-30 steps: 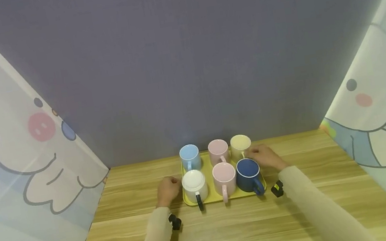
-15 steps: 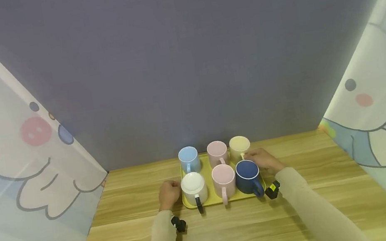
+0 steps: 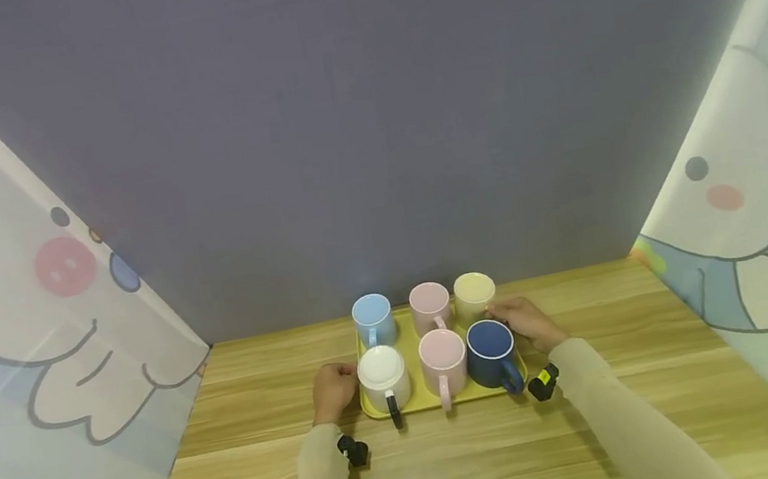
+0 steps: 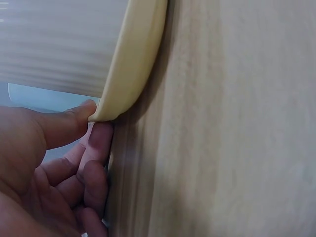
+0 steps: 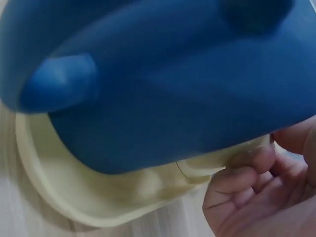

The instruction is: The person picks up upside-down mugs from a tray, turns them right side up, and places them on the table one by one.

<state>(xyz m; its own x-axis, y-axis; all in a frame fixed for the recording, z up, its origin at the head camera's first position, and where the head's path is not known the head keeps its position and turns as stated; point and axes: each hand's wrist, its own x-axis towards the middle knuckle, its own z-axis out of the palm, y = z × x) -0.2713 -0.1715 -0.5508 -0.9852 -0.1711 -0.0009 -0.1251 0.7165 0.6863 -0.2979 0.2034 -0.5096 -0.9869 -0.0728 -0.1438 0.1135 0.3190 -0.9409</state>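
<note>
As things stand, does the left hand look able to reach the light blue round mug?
Probably yes: after the left hand releases the yellow rectangular tray it pinches, the light blue mug looks reachable from its left, though the white, black-handled mug stands in front.

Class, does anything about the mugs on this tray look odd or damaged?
The white mug at front left has a contrasting black handle, while the dark blue mug and front pink mug have matching ones. No damage is visible.
</note>
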